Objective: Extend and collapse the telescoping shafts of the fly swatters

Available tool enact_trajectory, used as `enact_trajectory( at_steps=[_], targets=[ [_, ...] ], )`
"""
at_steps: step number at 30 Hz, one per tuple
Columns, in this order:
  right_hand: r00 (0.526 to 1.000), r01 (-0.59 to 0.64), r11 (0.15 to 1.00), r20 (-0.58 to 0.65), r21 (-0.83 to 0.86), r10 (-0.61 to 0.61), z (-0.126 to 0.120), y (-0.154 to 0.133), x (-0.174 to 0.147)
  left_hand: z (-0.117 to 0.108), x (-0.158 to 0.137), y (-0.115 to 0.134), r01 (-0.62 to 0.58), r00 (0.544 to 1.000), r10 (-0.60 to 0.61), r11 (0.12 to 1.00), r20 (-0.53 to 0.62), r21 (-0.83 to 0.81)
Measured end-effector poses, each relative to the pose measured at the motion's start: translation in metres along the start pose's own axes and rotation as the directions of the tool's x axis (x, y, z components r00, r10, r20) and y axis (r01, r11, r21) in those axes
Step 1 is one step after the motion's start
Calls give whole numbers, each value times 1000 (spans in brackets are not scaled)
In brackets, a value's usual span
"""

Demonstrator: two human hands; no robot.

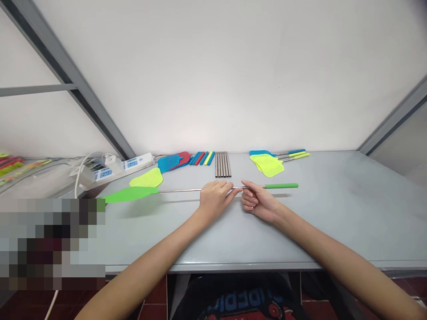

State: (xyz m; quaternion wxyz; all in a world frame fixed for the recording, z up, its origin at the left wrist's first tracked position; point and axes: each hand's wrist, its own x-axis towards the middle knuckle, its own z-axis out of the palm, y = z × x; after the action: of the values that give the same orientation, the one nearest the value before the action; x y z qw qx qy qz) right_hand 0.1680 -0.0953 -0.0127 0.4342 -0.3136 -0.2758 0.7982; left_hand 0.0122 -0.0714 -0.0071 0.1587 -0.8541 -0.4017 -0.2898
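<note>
A green fly swatter (133, 194) with a thin metal shaft lies level across both my hands, a little above the table. Its flat head points left and its green grip points right. My left hand (214, 195) is closed round the middle of the shaft, knuckles up. My right hand (258, 201) closes on the shaft just left of the green grip, thumb along the top. Behind my left hand, several metal tubes (223, 165) lie side by side. Beyond my right hand are yellow swatters (267, 164) and a blue swatter (262, 153) with their shafts attached.
Loose swatter heads, yellow (147, 178), blue (168, 163) and red (183, 158), lie at the back left. Coloured grips (202, 158) sit beside them. Power strips (136, 163) with cables stand at the left. A white wall closes off the back of the grey table (333, 213).
</note>
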Motion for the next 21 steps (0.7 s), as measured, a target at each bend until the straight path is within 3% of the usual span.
enact_trajectory(
  at_steps=[8,21],
  targets=[
    [994,-92,995,59,-43,94,7,-13,-6,1,3,-4,-6,1000,6,1000,-28,14],
    [1000,-18,999,-2,-36,18,18,-21,-10,-4,10,-24,-116,989,125,988,-82,100]
  ],
)
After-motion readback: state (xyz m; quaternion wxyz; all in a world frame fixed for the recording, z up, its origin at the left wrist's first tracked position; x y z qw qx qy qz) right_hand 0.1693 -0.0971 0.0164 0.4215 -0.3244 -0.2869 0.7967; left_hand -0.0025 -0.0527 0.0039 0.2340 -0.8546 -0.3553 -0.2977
